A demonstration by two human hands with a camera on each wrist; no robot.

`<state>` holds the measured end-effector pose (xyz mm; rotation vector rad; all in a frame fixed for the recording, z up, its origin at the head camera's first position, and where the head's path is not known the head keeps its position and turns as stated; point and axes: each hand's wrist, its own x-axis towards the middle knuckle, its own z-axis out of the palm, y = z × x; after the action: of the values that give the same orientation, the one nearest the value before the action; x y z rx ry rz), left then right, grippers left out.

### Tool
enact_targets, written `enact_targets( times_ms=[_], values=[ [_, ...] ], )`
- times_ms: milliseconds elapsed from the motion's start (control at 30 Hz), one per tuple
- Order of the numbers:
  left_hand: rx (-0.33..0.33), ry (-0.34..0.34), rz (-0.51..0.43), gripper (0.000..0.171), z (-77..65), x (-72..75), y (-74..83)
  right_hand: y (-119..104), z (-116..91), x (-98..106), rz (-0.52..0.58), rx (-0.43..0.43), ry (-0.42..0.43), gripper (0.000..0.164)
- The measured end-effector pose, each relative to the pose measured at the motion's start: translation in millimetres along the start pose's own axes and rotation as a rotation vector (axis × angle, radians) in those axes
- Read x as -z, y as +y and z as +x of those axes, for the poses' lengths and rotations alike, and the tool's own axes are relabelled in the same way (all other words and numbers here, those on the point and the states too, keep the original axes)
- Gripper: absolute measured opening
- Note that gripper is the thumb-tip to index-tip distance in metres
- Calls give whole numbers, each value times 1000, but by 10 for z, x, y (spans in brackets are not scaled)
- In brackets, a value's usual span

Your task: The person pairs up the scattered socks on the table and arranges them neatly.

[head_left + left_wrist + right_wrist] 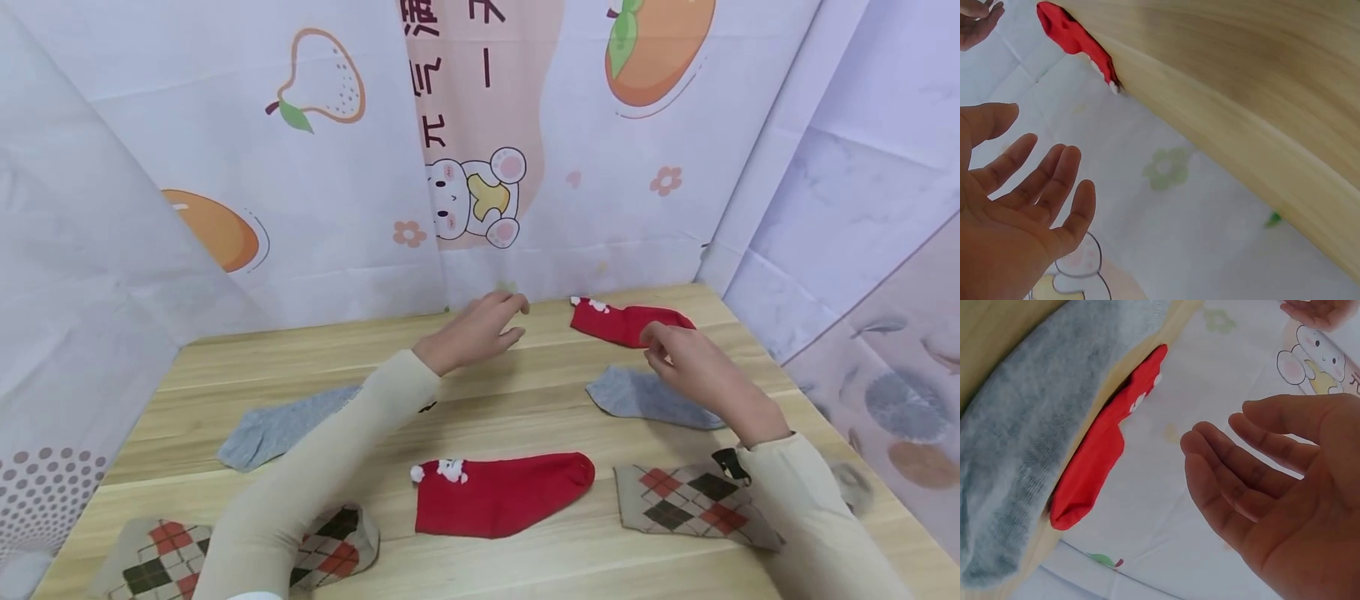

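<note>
My left hand (480, 333) hangs over the back middle of the wooden table, fingers loosely bent and holding nothing. Toward the right, my right hand (697, 367) is above a grey sock (637, 396), its fingers overlapping the far red sock (618, 325) in the head view. Nothing shows between the fingers of the right hand (1272, 487) in its wrist view either. A second red sock (498, 496), with a white pompom and a small white figure at its cuff, lies flat at the front middle.
Another grey sock (281, 425) lies left, partly under the left sleeve. Argyle socks lie at the front: one (168, 558) crossed by the left forearm, another (690, 504) beside the right sleeve. A printed curtain (337, 208) stands behind the table (517, 417).
</note>
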<state>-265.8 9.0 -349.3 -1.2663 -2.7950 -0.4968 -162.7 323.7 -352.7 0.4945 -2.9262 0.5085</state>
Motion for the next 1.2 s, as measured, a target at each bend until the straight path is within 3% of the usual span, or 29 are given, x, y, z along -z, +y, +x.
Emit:
enact_targets(
  times_ms=[233, 467, 733, 900, 1100, 1200],
  values=[
    [-27, -8, -8, 28, 312, -216, 88, 182, -37, -32, 7, -49, 55, 25],
    [25, -20, -6, 30, 491, -489, -12, 314, -36, -112, 18, -38, 76, 37],
    [56, -20, -85, 33, 646, -548, 3, 478, 10, -90, 9, -49, 96, 38],
    [74, -50, -109, 35, 709, -605, 58, 587, 96, -153, -31, -46, 29, 44],
    [63, -76, -72, 38, 758, -738, 114, 696, 216, -317, -113, 6, -189, 47],
    [72, -82, -61, 39, 776, -761, 151, 686, 222, -327, -104, 7, -252, 43]
  ],
)
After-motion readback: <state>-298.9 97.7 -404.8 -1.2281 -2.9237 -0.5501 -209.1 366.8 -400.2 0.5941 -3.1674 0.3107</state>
